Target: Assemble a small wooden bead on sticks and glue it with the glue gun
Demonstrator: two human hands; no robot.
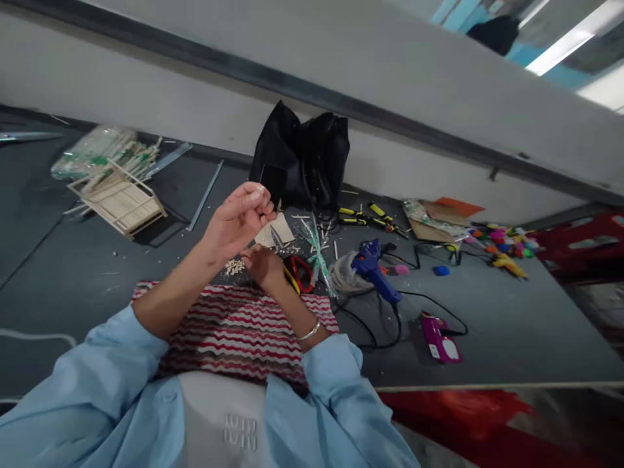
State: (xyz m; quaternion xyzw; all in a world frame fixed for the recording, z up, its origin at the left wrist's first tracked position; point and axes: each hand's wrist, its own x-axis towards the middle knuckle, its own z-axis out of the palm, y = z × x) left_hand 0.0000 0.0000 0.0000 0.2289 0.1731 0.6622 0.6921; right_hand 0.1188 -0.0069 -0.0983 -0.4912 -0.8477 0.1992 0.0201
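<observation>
Pinching a thin pale stick (263,190), left hand (237,221) raised.

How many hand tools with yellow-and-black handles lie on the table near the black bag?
2: the pliers just right of the black bag, and the second pair beside them, nearer the cardboard. Clutter may hide others.

Grey work table against a pale wall

A dark grey tabletop (511,312) fills the middle; behind it, from nine to three o'clock, runs a pale grey wall (414,71) crossed by a dark horizontal strip (312,91). At one o'clock a bright white ceiling light (565,49) glows beside turquoise panels (455,10). At three o'clock stands red plastic furniture (585,237); a red floor surface (463,416) shows at five.
</observation>
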